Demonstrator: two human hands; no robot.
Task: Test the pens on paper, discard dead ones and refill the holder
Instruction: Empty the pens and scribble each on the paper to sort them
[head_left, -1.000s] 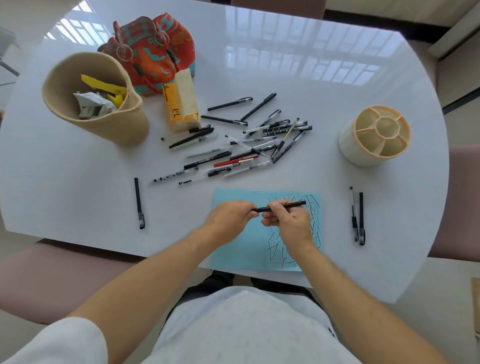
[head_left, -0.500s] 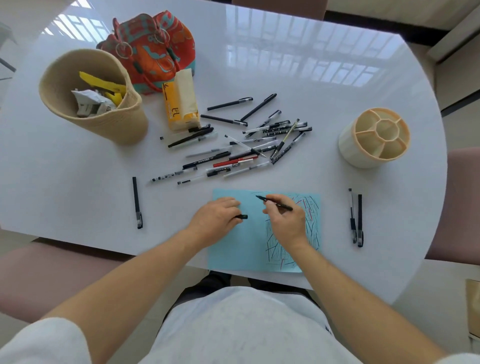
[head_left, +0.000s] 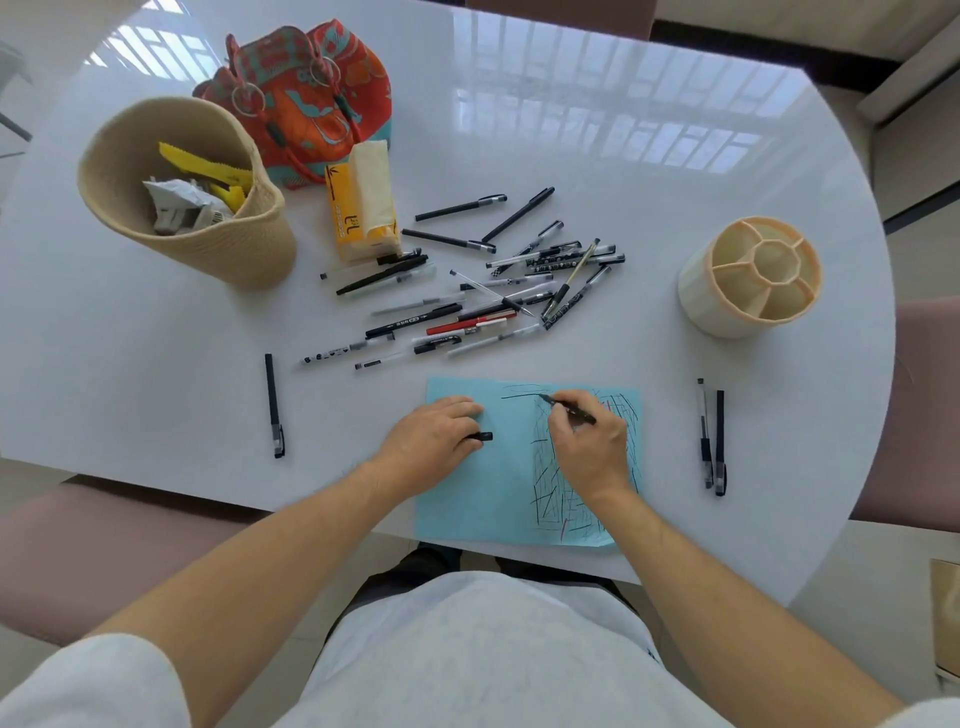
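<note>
My right hand grips an uncapped black pen with its tip on the light blue paper, at the end of a fresh dark line near the top edge. Scribbles cover the sheet's right half. My left hand rests on the paper's left part and holds the pen's black cap. Several pens lie in a loose pile beyond the paper. The cream pen holder with empty compartments stands at the right.
Two pens lie right of the paper and one black pen lies to its left. A woven basket holding crumpled trash, a patterned orange bag and a tissue pack stand at the back left of the white table.
Both hands first held the capped pen above the paper. My left hand pulled the cap off and settled on the sheet; my right hand brought the tip down and drew a line.
</note>
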